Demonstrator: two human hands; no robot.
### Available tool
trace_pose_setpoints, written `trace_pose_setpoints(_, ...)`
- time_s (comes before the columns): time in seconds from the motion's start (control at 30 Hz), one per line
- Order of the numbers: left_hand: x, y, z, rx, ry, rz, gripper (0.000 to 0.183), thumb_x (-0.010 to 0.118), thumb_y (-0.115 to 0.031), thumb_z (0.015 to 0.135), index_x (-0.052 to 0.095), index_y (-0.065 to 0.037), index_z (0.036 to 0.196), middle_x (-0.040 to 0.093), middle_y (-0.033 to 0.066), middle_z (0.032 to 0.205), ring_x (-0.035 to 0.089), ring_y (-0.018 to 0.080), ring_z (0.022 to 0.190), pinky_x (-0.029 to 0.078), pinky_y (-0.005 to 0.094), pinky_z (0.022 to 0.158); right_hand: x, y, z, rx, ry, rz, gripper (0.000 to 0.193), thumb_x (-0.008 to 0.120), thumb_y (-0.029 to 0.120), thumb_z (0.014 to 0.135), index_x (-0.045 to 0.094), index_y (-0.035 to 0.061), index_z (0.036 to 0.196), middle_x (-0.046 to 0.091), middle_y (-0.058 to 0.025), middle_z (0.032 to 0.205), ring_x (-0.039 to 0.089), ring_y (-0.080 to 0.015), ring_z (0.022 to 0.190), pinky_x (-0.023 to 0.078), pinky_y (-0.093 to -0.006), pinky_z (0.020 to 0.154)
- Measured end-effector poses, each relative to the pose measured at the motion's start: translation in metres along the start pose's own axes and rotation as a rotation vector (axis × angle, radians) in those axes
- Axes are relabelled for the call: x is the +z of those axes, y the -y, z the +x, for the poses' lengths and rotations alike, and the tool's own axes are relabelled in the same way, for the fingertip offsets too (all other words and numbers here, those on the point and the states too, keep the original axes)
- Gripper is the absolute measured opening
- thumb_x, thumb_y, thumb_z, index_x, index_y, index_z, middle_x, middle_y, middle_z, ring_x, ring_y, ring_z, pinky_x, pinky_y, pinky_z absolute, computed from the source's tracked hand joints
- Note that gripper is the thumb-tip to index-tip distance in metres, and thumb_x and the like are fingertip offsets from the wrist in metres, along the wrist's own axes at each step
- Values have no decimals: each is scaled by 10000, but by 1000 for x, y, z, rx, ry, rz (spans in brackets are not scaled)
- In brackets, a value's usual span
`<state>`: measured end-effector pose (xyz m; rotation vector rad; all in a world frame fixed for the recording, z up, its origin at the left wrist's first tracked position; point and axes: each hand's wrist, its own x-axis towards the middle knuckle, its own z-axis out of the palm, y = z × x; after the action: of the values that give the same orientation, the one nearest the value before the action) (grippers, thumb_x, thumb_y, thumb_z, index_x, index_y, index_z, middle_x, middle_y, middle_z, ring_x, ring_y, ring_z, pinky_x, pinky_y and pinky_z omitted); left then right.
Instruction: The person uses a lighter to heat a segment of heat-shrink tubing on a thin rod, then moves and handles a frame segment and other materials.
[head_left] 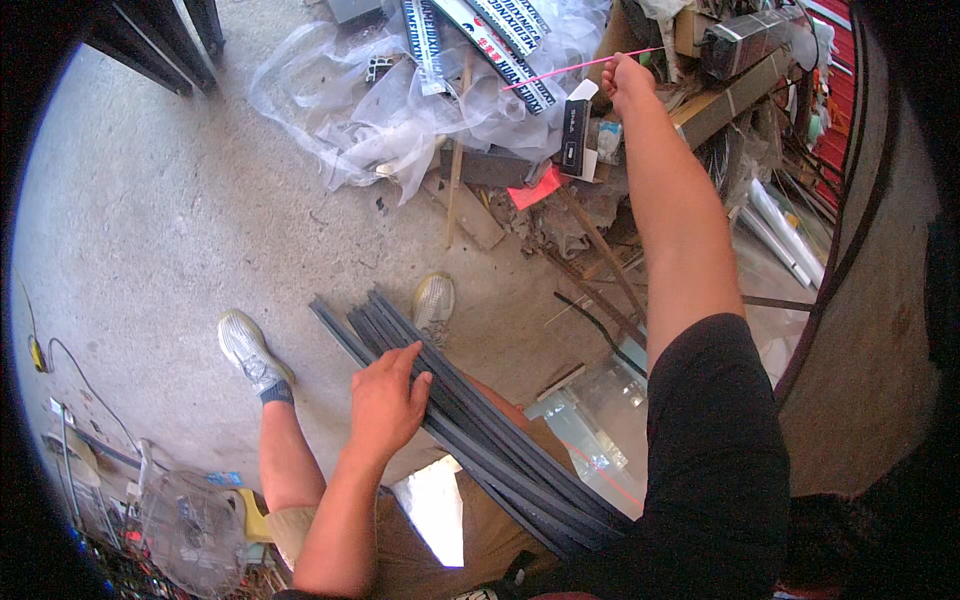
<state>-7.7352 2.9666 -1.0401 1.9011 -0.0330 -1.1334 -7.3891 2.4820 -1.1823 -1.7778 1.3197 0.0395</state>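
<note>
A bundle of long dark grey strips (480, 420) lies slantwise across my lap, its far ends loose and uneven. My left hand (390, 400) rests on top of it, thumb and index finger spread apart, not wrapped round the strips. Stretched out to the far right, my right hand (628, 80) is closed on a thin pink cord (570, 72). The cord runs out on both sides of the fist, its longer part pointing left over the plastic-wrapped packages. How the fingers hold it is partly hidden.
Crumpled clear plastic (370, 140) and printed long packages (490, 50) lie ahead. A black-and-white box (575, 135) and a red-pink piece (535, 188) sit beside scrap wood. Glass panes (590, 410) are at the right, a fan (190, 530) at lower left, dark metal legs (160, 40) at far left.
</note>
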Motion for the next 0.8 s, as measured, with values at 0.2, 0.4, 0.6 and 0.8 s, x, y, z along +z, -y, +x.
trace_pose_setpoints(0.2,1,1,0,-4,-1,13,429,668,-228,935,638,-54,1327,695,158,1199,656,359,1104,459,474,955,8,-6,-9,4,-8,-13,344,565,367,1043,620,49,923,630,-50,793,562,-147,576,481,-292,492)
trace_pose_setpoints(0.4,0,0,-1,-9,2,20,434,672,-222,934,632,-56,1333,692,158,1202,651,360,1112,455,475,960,6,-8,-15,47,-5,32,537,484,562,1037,605,45,953,603,-52,764,548,-168,563,471,-316,491)
trace_pose_setpoints(0.6,0,3,-2,13,0,-16,433,672,-210,930,632,-52,1331,690,176,1208,654,379,1105,481,481,950,6,-12,-22,77,32,34,623,445,632,1028,632,38,1018,609,-38,757,560,-158,580,488,-308,508)
trace_pose_setpoints(0.8,-1,2,-2,27,-4,-18,434,665,-195,932,624,-29,1331,683,212,1214,650,405,1113,504,488,966,1,-19,-32,79,-37,-14,725,377,667,1029,648,-3,1078,615,-57,764,554,-159,583,470,-309,488)
